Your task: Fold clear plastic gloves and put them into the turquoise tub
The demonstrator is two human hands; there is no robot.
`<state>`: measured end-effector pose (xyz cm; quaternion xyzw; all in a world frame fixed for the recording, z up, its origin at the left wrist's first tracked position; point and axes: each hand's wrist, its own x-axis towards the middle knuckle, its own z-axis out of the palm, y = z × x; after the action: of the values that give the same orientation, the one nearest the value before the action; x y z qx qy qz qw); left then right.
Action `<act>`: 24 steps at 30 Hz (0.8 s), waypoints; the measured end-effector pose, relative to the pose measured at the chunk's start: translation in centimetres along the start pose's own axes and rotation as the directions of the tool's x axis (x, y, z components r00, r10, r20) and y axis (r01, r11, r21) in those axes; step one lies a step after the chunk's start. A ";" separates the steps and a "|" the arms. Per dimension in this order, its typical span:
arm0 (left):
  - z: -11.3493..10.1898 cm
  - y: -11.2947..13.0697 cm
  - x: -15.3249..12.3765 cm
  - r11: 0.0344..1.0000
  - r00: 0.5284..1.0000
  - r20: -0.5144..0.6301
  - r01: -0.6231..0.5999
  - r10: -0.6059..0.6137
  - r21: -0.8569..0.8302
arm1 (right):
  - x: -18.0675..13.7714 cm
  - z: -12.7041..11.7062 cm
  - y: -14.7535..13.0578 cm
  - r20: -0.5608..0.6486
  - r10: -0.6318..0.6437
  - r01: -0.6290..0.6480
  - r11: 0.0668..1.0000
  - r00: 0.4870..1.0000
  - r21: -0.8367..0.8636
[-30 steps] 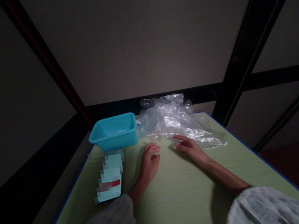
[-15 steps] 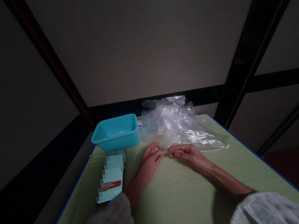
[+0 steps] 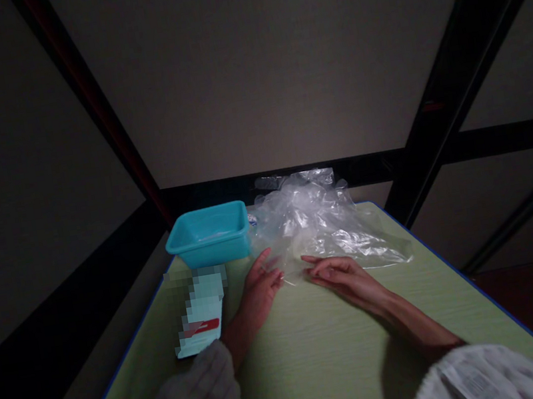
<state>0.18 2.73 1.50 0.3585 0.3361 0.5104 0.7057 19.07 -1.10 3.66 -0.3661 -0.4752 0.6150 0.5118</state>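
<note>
A heap of clear, crinkled plastic bags lies at the far side of the table. My left hand is at the near left edge of the heap, with its thumb and a fingertip closed on a thin, see-through bag edge. Opposite it, my right hand has its thumb and fingers pinched at the same film, its index finger stretched a little apart. The film spans the small gap between both sets of fingertips and is hard to see.
A turquoise plastic basin stands at the back left of the pale green table. Nearer me lies a phone with a partly blurred screen. Behind the table rises a wall. The table has a blue edge.
The hands have moved slightly apart. My left fingers have spread, and a clear film edge now shows between the hands. The view has shifted a little.
</note>
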 end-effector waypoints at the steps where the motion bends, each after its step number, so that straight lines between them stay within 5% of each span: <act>1: 0.1 0.0 -0.1 1.000 1.000 0.012 -0.002 0.002 0.009 | 0.0 -0.2 0.0 -0.045 0.015 -0.013 0.999 0.999 0.048; 4: 0.5 0.3 -0.6 0.999 0.998 0.058 0.004 -0.007 0.053 | 0.2 -1.0 0.1 -0.149 0.073 -0.054 0.991 0.986 0.126; 8: 0.8 0.8 -1.5 0.988 0.982 0.185 0.014 -0.043 0.153 | 0.7 -2.0 1.2 -0.256 0.017 -0.017 1.000 0.966 0.001; 16: 0.7 0.4 -2.0 0.971 0.862 0.479 0.059 -0.167 0.231 | 0.5 -1.3 1.0 -0.197 -0.098 0.068 0.986 0.975 -0.150; 19: 0.7 0.2 -2.0 0.971 0.876 0.452 0.066 -0.166 0.228 | 0.0 -0.7 0.1 -0.163 -0.092 0.062 0.982 0.982 -0.179; 24: 0.7 0.7 -2.2 0.972 0.962 0.247 0.061 -0.118 0.225 | -0.5 -0.1 -0.7 -0.087 -0.001 -0.022 0.964 0.996 -0.263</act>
<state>-0.10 0.69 2.72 0.4805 0.3105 0.3872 0.7230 19.47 -1.60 4.32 -0.4597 -0.5284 0.5325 0.4752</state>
